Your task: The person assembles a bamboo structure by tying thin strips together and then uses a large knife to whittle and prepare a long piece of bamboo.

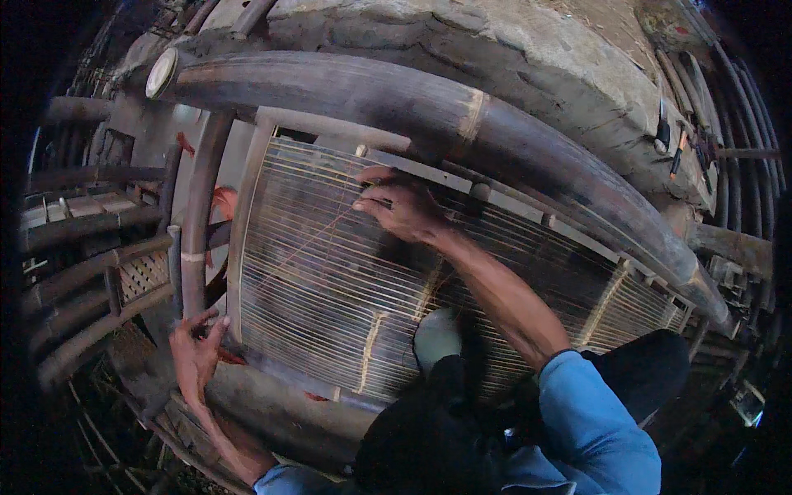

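A frame of many thin bamboo slats (330, 272) laid side by side lies slanted before me, bordered by wooden bars. My right hand (400, 206) reaches to its far edge and pinches a thin reddish thread (305, 243) that runs diagonally down across the slats toward the left. My left hand (195, 351) rests with fingers spread at the near left corner of the frame (239, 330), touching its edge. Both sleeves are blue.
A thick dark bamboo pole (462, 124) arcs behind the frame, with a rough earthen wall (536, 58) beyond it. Thinner bamboo poles (91, 272) and a lattice piece (144, 274) stand at the left. Small tools (672, 144) lie at the upper right. My dark-clothed knee (437, 412) is below.
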Tool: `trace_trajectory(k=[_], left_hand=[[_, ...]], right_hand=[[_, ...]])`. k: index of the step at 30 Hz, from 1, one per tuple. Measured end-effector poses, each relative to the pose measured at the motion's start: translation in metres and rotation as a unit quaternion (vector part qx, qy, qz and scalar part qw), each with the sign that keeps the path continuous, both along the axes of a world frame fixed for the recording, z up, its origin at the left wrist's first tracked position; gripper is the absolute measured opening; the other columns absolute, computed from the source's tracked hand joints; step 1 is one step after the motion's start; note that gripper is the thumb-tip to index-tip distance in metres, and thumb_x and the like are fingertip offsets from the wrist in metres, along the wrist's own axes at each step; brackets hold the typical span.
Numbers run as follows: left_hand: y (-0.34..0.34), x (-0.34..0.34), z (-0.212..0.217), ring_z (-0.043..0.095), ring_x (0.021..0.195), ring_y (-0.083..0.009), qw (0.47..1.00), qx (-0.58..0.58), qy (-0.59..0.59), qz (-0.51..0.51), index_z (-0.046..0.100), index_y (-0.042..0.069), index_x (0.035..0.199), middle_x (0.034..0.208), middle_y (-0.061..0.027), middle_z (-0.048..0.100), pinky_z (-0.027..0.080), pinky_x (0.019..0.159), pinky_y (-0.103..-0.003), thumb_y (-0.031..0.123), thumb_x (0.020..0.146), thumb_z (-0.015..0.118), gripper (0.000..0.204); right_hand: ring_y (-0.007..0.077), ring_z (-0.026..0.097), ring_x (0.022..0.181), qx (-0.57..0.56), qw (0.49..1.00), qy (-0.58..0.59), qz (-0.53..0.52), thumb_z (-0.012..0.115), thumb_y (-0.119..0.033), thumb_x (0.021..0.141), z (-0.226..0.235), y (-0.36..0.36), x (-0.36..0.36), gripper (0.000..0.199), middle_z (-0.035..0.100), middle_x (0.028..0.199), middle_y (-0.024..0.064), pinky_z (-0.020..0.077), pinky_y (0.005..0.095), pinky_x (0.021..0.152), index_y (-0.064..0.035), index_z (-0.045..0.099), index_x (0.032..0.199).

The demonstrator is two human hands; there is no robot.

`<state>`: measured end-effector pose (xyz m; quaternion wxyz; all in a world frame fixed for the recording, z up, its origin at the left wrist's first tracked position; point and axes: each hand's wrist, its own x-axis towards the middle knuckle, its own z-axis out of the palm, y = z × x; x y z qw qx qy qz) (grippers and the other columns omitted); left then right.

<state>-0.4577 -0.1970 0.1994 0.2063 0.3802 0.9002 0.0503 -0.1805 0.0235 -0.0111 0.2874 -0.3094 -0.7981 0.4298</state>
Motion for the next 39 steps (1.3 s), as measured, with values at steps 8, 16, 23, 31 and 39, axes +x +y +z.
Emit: trace_trajectory(k=[8, 16, 23, 31, 39], left_hand=[[-0.102, -0.006, 0.031, 0.046, 0.052, -0.0076, 0.988, 0.061, -0.058, 0.132, 0.066, -0.003, 0.076, 0.058, 0.0000, 0.056, 0.035, 0.051, -0.028, 0.010, 0.084, 0.074, 0.018], [-0.188, -0.109, 0.077, 0.053, 0.090, -0.0161, 0.727, 0.543, -0.369, 0.201, 0.055, 0.006, 0.075, 0.092, -0.0081, 0.060, 0.038, 0.075, -0.026, 0.020, 0.099, 0.056, 0.028], [-0.103, -0.160, 0.099, 0.046, 0.130, -0.0310, 0.553, 0.651, -0.500, 0.141, 0.043, -0.002, 0.136, 0.139, -0.0217, 0.048, 0.033, 0.115, -0.046, 0.006, 0.100, 0.046, 0.037], [0.142, -0.089, -0.028, 0.062, 0.107, -0.0131, 0.956, 0.253, -0.143, -0.045, 0.071, 0.006, 0.118, 0.118, -0.0035, 0.069, 0.046, 0.094, -0.026, 0.010, 0.094, 0.054, 0.029], [0.258, 0.067, -0.215, 0.069, 0.083, -0.0442, 0.944, 0.181, 0.197, -0.195, 0.054, -0.007, 0.118, 0.085, -0.0263, 0.068, 0.056, 0.070, -0.051, 0.017, 0.080, 0.068, 0.047]], right_hand=[[0.0365, 0.042, 0.137, 0.035, 0.995, -0.031, 0.087, 0.063, -0.028, 0.093, 0.008, -0.020, -0.044, 0.024, 0.053, 0.141, 0.0160, 0.0326, 0.0454, 0.113, -0.0053, 0.068, 0.100], [0.0364, 0.056, 0.118, -0.016, 0.996, -0.011, 0.092, 0.068, -0.020, 0.090, 0.018, -0.039, -0.038, 0.022, 0.061, 0.123, 0.0176, 0.0444, 0.0419, 0.100, -0.0020, 0.065, 0.102], [0.0351, 0.050, 0.131, -0.002, 0.993, -0.018, 0.118, 0.067, -0.021, 0.091, 0.005, -0.046, -0.013, 0.043, 0.056, 0.135, 0.0208, 0.0398, 0.0405, 0.109, -0.0071, 0.057, 0.131], [0.0353, 0.065, 0.095, 0.094, 0.974, -0.065, -0.195, 0.070, -0.024, 0.087, 0.004, 0.004, -0.009, 0.031, 0.067, 0.105, 0.0178, 0.0512, 0.0446, 0.087, -0.0027, 0.062, 0.107], [0.0330, 0.067, 0.105, -0.121, 0.947, -0.297, 0.001, 0.072, -0.048, 0.080, -0.013, 0.059, -0.023, 0.058, 0.069, 0.112, 0.0179, 0.0504, 0.0426, 0.092, -0.0093, 0.065, 0.123]])
